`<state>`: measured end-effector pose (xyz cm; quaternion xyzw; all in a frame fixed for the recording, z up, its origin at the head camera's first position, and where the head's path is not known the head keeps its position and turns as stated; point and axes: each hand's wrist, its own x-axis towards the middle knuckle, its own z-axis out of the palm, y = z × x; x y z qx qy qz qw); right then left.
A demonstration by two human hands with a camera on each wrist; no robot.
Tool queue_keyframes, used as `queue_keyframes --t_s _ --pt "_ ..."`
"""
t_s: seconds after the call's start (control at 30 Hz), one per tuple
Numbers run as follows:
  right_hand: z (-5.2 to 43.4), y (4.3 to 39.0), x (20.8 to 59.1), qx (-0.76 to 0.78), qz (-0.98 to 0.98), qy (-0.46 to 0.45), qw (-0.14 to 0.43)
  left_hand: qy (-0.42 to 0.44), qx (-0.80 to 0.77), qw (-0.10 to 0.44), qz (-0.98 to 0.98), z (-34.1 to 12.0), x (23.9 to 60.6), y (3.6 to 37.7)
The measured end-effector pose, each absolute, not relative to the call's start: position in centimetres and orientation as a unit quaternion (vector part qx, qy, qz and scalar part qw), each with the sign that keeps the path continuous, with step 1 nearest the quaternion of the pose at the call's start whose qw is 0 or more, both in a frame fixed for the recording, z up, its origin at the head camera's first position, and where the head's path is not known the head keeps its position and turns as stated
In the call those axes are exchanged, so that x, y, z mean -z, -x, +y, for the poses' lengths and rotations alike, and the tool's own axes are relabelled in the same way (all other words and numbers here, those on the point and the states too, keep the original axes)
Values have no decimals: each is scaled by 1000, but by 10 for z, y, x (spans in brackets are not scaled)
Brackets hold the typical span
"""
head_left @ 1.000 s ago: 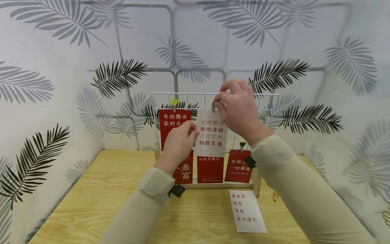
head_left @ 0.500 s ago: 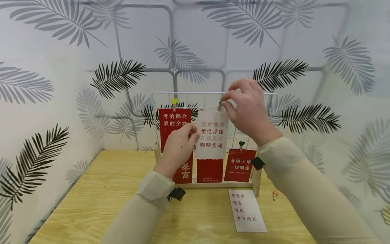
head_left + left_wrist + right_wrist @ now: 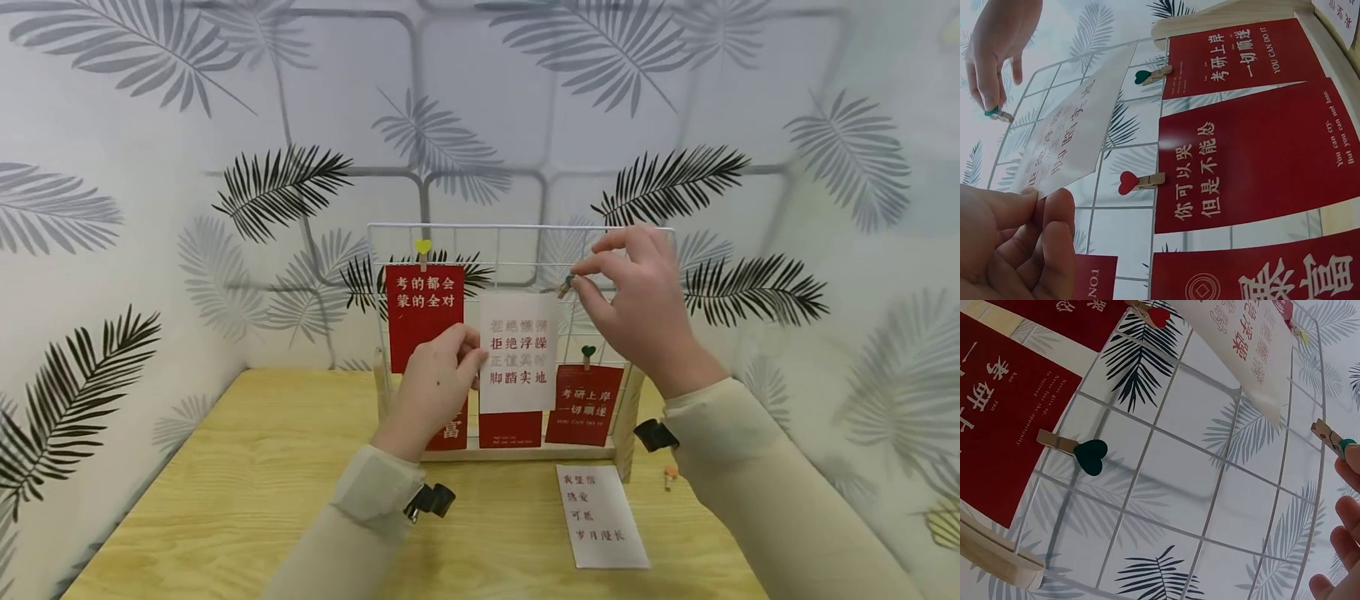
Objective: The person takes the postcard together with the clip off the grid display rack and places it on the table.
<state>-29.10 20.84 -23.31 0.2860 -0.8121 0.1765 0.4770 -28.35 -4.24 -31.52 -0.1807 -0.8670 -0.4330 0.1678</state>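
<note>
My left hand [image 3: 437, 379] pinches the left edge of a white card [image 3: 517, 392] printed with red characters. The card stands in front of a white wire grid rack [image 3: 498, 250], overlapping a red card [image 3: 510, 432] behind it in the head view. Between thumb and forefinger my right hand [image 3: 637, 296] pinches a small wooden clothespin [image 3: 1325, 432] with a teal-green heart. That clothespin is apart from the white card, close to its upper right corner in the head view. In the left wrist view the white card [image 3: 1079, 125] leans out from the grid, and a red-heart clothespin [image 3: 1141, 182] holds the red card behind.
A red card [image 3: 425, 317] hangs from a yellow-heart clothespin [image 3: 423, 250] at upper left. Another red card [image 3: 587, 408] hangs lower right under a green-heart clothespin [image 3: 588, 357]. A second white card [image 3: 603, 517] and an orange-topped clothespin [image 3: 670, 475] lie on the wooden table [image 3: 225, 467].
My right hand has moved right and down with the clothespin, off the white card's top edge. The white card, in my left hand, has come down a little.
</note>
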Motion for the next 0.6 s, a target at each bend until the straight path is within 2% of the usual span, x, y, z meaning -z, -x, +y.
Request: queue_keyframes --t_s 0.33,0.6 --pt "235 260 267 -235 -804 -250 485 157 467 102 -864 -42 332 271" --pt "251 255 286 -261 -813 -229 467 148 484 70 -859 -40 342 268"
